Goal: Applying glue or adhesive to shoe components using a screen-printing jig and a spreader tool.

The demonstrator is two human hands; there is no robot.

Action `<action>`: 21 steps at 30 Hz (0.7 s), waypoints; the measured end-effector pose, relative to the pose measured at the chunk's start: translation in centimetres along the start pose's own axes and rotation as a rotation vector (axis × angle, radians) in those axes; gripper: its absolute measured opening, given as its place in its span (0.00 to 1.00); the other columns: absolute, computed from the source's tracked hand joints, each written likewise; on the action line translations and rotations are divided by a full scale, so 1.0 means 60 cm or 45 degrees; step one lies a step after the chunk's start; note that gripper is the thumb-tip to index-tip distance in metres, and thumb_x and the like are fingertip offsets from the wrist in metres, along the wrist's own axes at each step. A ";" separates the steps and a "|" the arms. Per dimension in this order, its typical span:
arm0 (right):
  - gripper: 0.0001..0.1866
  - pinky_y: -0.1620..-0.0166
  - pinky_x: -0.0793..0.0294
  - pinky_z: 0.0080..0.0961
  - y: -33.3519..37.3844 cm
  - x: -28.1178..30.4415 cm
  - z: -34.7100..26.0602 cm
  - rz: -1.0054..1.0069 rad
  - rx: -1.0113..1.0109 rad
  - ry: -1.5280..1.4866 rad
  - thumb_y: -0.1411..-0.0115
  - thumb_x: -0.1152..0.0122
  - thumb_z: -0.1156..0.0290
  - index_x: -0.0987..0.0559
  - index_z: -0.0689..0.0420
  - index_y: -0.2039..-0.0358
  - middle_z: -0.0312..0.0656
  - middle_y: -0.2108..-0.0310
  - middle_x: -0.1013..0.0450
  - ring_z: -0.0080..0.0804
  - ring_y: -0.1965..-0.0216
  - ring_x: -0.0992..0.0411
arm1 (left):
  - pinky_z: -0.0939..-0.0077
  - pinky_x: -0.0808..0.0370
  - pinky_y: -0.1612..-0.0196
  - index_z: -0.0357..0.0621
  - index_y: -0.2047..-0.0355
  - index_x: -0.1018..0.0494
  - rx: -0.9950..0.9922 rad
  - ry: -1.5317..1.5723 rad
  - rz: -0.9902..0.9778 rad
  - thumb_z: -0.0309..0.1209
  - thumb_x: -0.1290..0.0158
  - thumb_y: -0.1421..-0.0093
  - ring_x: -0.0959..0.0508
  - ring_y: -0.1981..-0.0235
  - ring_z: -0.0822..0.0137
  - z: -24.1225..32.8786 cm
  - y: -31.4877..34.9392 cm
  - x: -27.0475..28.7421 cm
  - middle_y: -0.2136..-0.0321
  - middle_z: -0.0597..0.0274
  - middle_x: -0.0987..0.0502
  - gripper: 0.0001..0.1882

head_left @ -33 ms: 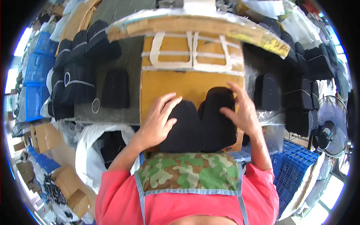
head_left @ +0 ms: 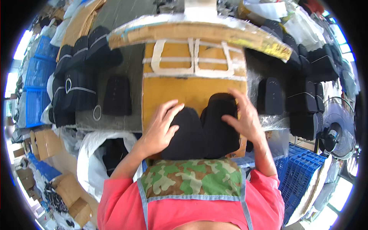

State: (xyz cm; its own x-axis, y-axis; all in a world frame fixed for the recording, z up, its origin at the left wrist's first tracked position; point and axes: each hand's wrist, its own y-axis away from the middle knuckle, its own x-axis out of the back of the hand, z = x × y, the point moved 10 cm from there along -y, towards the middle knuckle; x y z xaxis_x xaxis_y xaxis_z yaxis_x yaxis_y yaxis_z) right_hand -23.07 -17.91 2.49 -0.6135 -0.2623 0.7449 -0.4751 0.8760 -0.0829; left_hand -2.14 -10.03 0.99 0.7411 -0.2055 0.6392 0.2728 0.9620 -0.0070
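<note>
Two stacks of black, round-topped fabric pieces lie side by side at the near edge of a yellow-brown board, close to my apron. Over the outer edge of the left black piece is my left hand, its fingers spread and thumb apart. My right hand is at the right black piece, thumb over its top and fingers along its outer side, spread apart. A second layer shows at the inner edge of the right one. Neither hand visibly grips anything. White tape frames mark the far part of the board.
A cardboard-edged bar spans the board's far end. Black pieces in bundles stand on both sides. A white sack sits at lower left. To the right are blue crates and a fan.
</note>
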 end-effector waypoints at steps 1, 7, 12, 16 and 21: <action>0.39 0.49 0.28 0.40 0.007 -0.016 0.011 -0.154 -0.082 -0.044 0.53 0.29 0.69 0.35 0.57 0.41 0.52 0.52 0.33 0.54 0.51 0.31 | 0.60 0.38 0.37 0.42 0.39 0.38 0.001 0.002 -0.011 0.18 0.47 0.46 0.37 0.39 0.47 -0.001 0.003 -0.002 0.41 0.48 0.39 0.32; 0.37 0.44 0.32 0.40 0.022 -0.018 -0.012 -0.221 0.007 0.032 0.51 0.30 0.66 0.34 0.57 0.41 0.50 0.47 0.33 0.51 0.46 0.33 | 0.59 0.33 0.41 0.43 0.43 0.35 -0.153 -0.106 0.047 0.14 0.48 0.48 0.33 0.43 0.46 0.029 -0.006 0.004 0.43 0.48 0.38 0.31; 0.33 0.42 0.35 0.40 0.025 -0.015 -0.027 -0.169 0.137 0.139 0.52 0.30 0.67 0.30 0.58 0.45 0.48 0.46 0.34 0.48 0.44 0.36 | 0.62 0.30 0.45 0.42 0.46 0.31 -0.284 -0.141 0.197 0.09 0.50 0.51 0.30 0.48 0.49 0.042 0.001 0.011 0.48 0.49 0.34 0.31; 0.29 0.42 0.36 0.40 0.026 -0.021 -0.027 -0.239 0.100 0.108 0.51 0.31 0.67 0.28 0.58 0.48 0.46 0.47 0.33 0.47 0.44 0.35 | 0.61 0.30 0.47 0.43 0.46 0.29 -0.313 -0.139 0.239 0.10 0.52 0.51 0.30 0.50 0.51 0.045 0.002 0.017 0.50 0.51 0.32 0.31; 0.28 0.44 0.37 0.40 0.016 -0.004 -0.040 -0.109 0.220 0.263 0.50 0.31 0.64 0.26 0.58 0.49 0.44 0.49 0.30 0.45 0.47 0.34 | 0.66 0.28 0.52 0.41 0.52 0.27 -0.224 0.176 0.229 0.09 0.53 0.49 0.27 0.55 0.54 0.040 0.002 0.030 0.55 0.52 0.30 0.24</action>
State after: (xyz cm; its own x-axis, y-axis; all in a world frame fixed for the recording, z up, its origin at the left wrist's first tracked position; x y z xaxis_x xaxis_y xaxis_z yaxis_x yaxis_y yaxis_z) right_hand -21.87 -16.02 3.84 -0.4337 -0.2288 0.8715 -0.6311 0.7675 -0.1125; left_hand -2.26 -9.85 3.96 0.8606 -0.0684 0.5047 0.2225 0.9419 -0.2517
